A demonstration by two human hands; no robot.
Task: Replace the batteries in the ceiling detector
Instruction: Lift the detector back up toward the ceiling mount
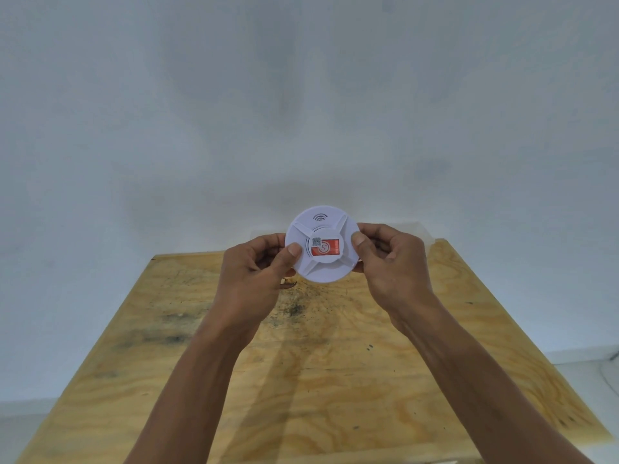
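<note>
Over plywood table [335, 380], both hands' fingers [294, 251] round detector [321, 244] (thumbs forward).

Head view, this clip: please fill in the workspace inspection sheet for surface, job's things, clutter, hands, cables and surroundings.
Surface: plywood table, stained with dark marks and specks near the middle.
Job's things: round white detector held up above the table's far end, closed face toward the camera, with a red sticker and a code label at its centre; no batteries seen.
Clutter: nothing seen on the table.
Hands: left hand grips the detector's left edge, thumb on the face; right hand grips the right edge, thumb on the face.
Cables: a thin line on the floor at far right, possibly a cable; cannot tell.
Surroundings: plain pale wall behind the table; pale floor at the sides.
</note>
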